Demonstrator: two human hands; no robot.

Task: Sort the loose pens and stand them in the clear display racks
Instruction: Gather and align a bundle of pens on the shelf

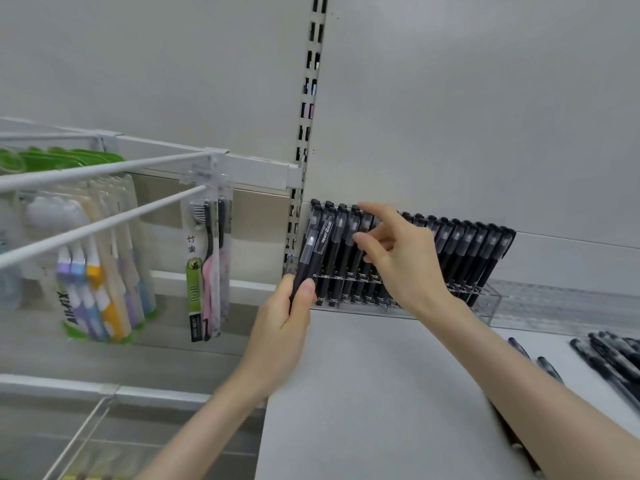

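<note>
One slim black plastic pen with a clear cap (306, 254) tilts up from our left hand (284, 327), fingers curled round its lower barrel, just beside the clear acrylic display rack (491, 299). It looks light, stiff and smooth, so we'd grip mid-barrel. Our right hand (401, 265) rests loose fingers on the racked black pens (464, 251), gripping nothing. Loose black pens (609, 362) lie on the white shelf (363, 393), and hanging toothbrush packs (207, 265) crowd the left.

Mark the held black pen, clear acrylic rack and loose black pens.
Held black pen (307, 251): head view, clear cap.
Clear acrylic rack (490, 301): head view, bare right end.
Loose black pens (613, 362): head view, pile middle.
</note>
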